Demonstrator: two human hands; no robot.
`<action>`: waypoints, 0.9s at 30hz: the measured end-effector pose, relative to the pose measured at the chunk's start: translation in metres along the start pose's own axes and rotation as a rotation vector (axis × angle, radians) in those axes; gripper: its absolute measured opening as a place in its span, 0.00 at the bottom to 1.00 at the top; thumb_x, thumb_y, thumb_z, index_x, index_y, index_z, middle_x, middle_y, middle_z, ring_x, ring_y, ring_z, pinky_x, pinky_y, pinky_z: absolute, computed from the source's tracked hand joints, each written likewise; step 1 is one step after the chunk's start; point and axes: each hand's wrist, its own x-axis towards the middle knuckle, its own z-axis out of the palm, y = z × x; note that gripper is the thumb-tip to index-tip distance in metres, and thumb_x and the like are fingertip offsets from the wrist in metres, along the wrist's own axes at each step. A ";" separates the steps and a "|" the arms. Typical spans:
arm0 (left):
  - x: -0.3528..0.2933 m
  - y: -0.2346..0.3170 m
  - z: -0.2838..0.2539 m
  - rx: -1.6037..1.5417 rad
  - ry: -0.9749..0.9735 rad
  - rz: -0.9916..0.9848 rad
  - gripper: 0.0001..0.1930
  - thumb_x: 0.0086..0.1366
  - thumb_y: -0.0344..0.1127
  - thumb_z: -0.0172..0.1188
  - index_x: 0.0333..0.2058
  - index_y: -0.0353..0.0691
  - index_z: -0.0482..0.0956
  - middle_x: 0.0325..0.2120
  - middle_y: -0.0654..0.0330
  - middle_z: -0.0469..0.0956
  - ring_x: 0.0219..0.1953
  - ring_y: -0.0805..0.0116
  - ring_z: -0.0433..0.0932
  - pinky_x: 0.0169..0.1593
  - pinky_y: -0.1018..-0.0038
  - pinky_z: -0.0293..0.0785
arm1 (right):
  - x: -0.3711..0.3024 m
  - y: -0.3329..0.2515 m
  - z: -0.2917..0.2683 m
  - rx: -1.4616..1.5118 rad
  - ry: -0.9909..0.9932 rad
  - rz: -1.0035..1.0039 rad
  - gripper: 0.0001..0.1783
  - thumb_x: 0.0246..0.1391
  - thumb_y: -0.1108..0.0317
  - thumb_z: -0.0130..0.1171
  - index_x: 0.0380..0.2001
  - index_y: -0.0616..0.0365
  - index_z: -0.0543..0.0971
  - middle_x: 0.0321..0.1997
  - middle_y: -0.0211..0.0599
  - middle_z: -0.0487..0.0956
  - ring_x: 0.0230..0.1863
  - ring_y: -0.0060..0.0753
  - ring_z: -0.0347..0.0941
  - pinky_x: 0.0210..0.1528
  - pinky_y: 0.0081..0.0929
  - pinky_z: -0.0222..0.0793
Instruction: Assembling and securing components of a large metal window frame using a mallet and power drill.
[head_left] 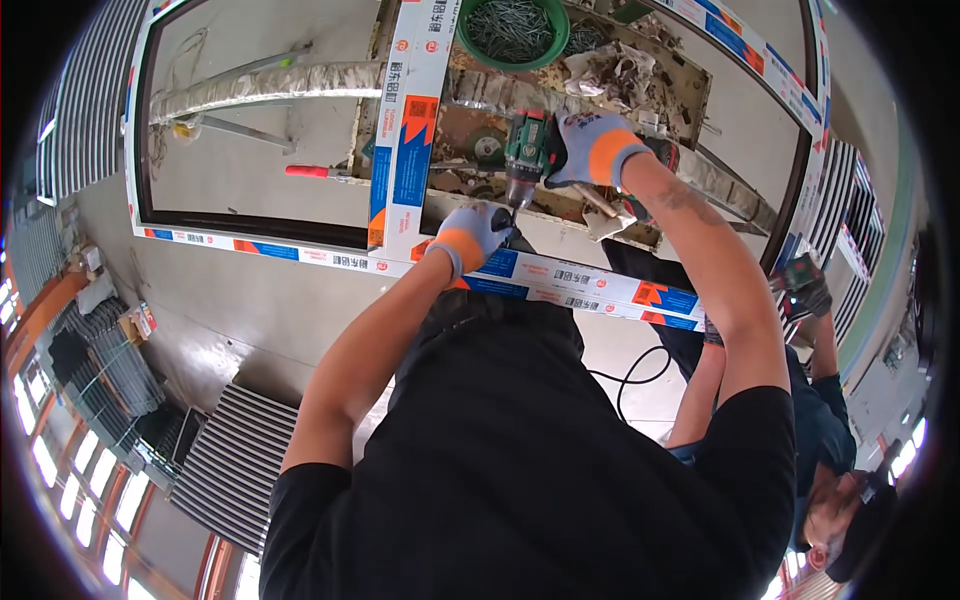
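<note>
My right hand [592,150], in a grey glove with an orange band, is wrapped round the handle of a green and black cordless drill [527,148]. The drill's chuck and bit point down toward the near rail of a large frame [560,277], wrapped in printed white, blue and orange film. Right at the bit is my left hand [468,238], gloved alike, its fingers closed by the frame's inner edge. Dark fingertips hide what they pinch, if anything. Between my hands and the frame's crossbar [405,150], the bit's tip is hard to make out.
Under the frame lies a worn tray with a green bowl [510,30] of screws, crumpled scraps [610,75] and a red-handled tool [310,171]. At right, a co-worker [825,430] holds another drill [800,275]. Stacked profiles [235,465] stand lower left; a black cable [628,385] hangs nearby.
</note>
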 end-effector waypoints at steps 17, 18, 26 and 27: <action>0.010 -0.007 -0.013 -0.262 -0.075 0.053 0.26 0.61 0.52 0.64 0.44 0.31 0.77 0.38 0.44 0.82 0.43 0.51 0.81 0.48 0.65 0.75 | -0.009 0.000 0.009 0.048 0.073 -0.087 0.40 0.39 0.40 0.67 0.43 0.65 0.70 0.34 0.50 0.82 0.39 0.51 0.80 0.43 0.40 0.75; 0.017 -0.009 -0.009 -0.264 -0.076 0.054 0.26 0.61 0.52 0.64 0.44 0.31 0.77 0.38 0.44 0.82 0.43 0.51 0.81 0.48 0.65 0.75 | -0.008 0.002 0.011 0.047 0.071 -0.087 0.40 0.39 0.40 0.67 0.43 0.65 0.70 0.34 0.50 0.82 0.39 0.51 0.80 0.43 0.40 0.75; 0.091 0.021 -0.029 -1.527 0.202 0.180 0.15 0.60 0.34 0.69 0.43 0.35 0.79 0.33 0.63 0.82 0.29 0.77 0.77 0.34 0.76 0.75 | 0.005 0.003 0.016 0.016 0.101 -0.130 0.37 0.41 0.44 0.66 0.43 0.64 0.70 0.31 0.50 0.81 0.35 0.52 0.80 0.40 0.41 0.75; 0.092 0.021 -0.027 -1.530 0.201 0.177 0.15 0.60 0.34 0.69 0.43 0.35 0.79 0.33 0.63 0.82 0.29 0.77 0.77 0.34 0.76 0.75 | 0.004 0.002 0.016 0.016 0.097 -0.131 0.37 0.41 0.44 0.66 0.43 0.64 0.70 0.31 0.50 0.81 0.35 0.52 0.80 0.40 0.41 0.75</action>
